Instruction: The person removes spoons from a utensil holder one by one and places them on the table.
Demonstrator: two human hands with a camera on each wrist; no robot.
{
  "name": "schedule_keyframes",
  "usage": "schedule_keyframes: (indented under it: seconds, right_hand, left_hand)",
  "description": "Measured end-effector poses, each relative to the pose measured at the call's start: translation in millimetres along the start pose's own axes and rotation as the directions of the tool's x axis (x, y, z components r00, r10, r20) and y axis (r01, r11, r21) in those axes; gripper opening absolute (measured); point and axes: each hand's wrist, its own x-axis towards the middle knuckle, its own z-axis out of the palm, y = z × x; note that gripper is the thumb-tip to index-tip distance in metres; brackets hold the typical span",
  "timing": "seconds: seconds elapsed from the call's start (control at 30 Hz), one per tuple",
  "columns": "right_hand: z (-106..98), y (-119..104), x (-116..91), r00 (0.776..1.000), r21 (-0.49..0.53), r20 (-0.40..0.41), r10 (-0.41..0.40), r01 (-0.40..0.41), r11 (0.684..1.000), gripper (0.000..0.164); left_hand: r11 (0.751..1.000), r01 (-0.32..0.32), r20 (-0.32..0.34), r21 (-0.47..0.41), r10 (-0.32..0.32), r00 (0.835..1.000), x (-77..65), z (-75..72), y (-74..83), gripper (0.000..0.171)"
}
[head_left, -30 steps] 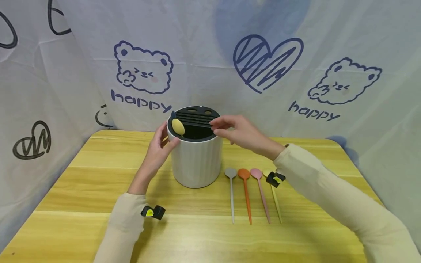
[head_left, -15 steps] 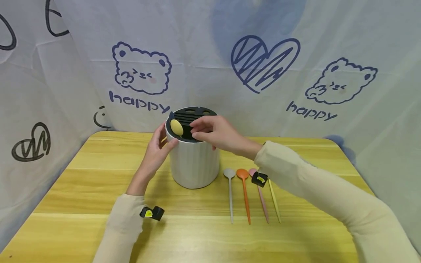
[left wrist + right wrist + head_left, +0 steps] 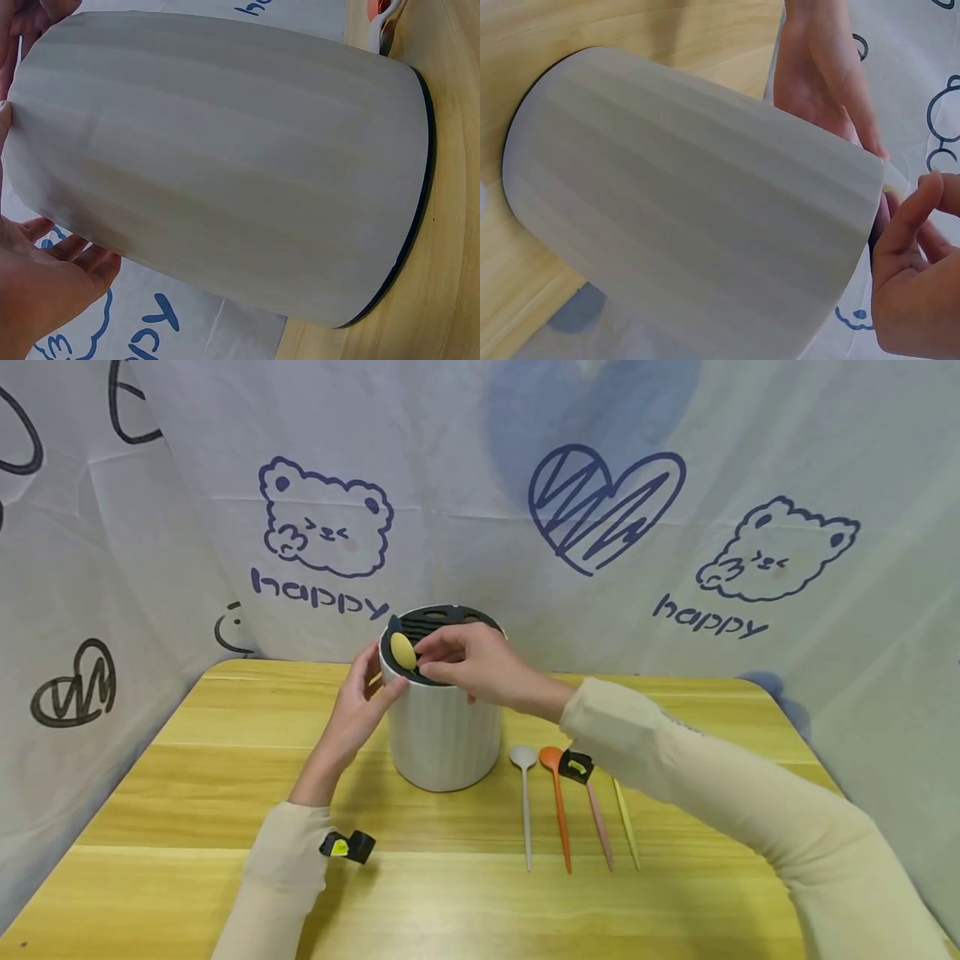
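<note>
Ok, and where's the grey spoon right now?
In the head view, the grey spoon lies on the table just right of the white container, leftmost in the row, with the orange spoon next to it on the right.

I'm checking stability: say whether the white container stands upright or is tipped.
Upright: the white container stands base-down on the table, its black top facing up.

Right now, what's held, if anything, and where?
The left grip holds the pot by its upper left side; whether the right grip holds the spoon in it is unclear.
</note>
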Motion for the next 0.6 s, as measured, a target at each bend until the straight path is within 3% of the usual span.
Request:
schedule_keyframes:
  seconds: [0.2,0.6]
  right_hand:
    - [1,-4,5,0.999,-0.024,-0.028,0.021,-0.022,0.999,0.026]
    - [8,-12,15,1.000,-0.094,-0.011,0.025,-0.026,0.995,0.021]
  left_hand:
    - [1.000,0.008,-0.001,-0.001,-0.008,1.000,0.0,-0.6,-0.1,0.072]
    - [1.000,-0.006,0.003,-0.016,0.006,1.000,0.1,-1.5,-0.3,0.071]
